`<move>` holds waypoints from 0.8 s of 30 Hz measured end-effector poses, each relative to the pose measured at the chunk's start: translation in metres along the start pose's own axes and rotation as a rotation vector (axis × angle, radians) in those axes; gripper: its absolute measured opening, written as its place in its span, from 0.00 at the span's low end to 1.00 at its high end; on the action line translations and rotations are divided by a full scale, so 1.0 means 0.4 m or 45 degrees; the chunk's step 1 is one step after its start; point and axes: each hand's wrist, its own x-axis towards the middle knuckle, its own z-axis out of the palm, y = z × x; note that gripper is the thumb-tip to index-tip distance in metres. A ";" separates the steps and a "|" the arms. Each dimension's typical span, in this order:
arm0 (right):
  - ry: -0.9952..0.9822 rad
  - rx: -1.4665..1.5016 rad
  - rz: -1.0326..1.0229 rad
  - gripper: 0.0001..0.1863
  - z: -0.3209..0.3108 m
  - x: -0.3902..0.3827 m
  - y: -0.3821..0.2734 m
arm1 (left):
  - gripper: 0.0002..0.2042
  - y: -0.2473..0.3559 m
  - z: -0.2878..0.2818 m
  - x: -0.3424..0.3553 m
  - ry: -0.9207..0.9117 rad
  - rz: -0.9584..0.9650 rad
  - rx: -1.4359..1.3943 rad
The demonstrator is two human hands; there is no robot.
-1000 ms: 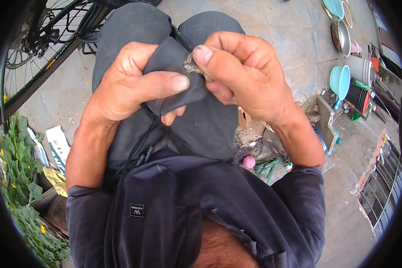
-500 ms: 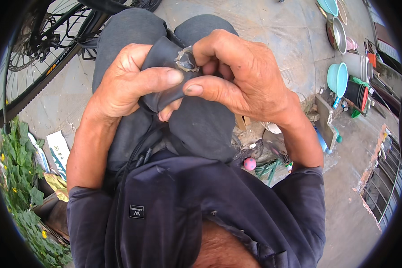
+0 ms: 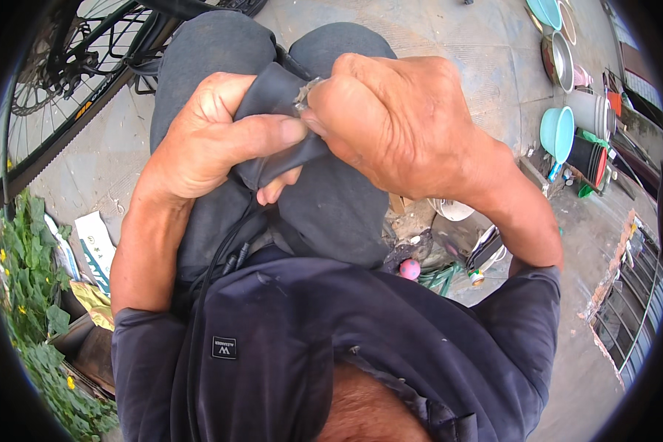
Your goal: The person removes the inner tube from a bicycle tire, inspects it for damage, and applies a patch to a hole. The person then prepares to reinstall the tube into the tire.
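Observation:
A flat black rubber inner tube [image 3: 265, 94] lies across my raised knees. My left hand [image 3: 202, 140] is closed round it, thumb pressed on top and fingertips showing underneath. At the tube's right edge is a ragged, greyish patch [image 3: 302, 96] with a crinkled rim, partly covered by my right hand. My right hand [image 3: 409, 121] is turned knuckles up, fingers curled and thumb tip pinching at that patch. What exactly lies between its fingertips is hidden.
A bicycle wheel [image 3: 59, 88] stands at the upper left. Leafy plants [image 3: 33, 280] grow at the lower left, beside a white packet [image 3: 96, 247]. Basins [image 3: 557, 132] and buckets line the right. A pink ball [image 3: 409, 269] lies near my right side.
My right hand has rolled over, knuckles up, and closed on the patch's edge; its elbow has swung outward. My left hand keeps its hold on the inner tube.

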 end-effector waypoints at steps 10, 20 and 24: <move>-0.172 1.075 0.779 0.12 -0.011 0.024 -0.013 | 0.09 0.011 -0.021 0.001 -0.107 -0.006 -0.040; -0.097 1.324 1.092 0.16 -0.007 0.026 -0.034 | 0.10 0.014 -0.014 0.004 -0.093 0.018 -0.064; 0.022 0.861 0.702 0.13 0.016 -0.004 -0.019 | 0.09 0.008 -0.008 0.006 -0.080 0.036 -0.093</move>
